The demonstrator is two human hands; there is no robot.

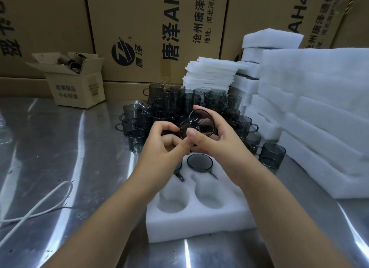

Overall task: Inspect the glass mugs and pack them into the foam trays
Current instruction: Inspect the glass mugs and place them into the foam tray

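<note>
While both hands are clamped on one glass mug (201,124), I've got it up over the foam tray (199,223) with the mouth tipped toward me, so its axis runs roughly front-to-back, not vertical. Right hand (217,142) wraps the body with the thumb across the rim. Left hand (165,142) pinches the left edge, probably the handle, can't quite tell.

The tray sits right below, a bit nearer me. Its far row holds a packed mug (199,163) plus another half hidden by my left hand, and the two near pockets (209,196) are free. I reckon the mug needs turning axis-down, then lowering toward me. The mug pile (175,104) waits just behind on the table (60,148).
</note>
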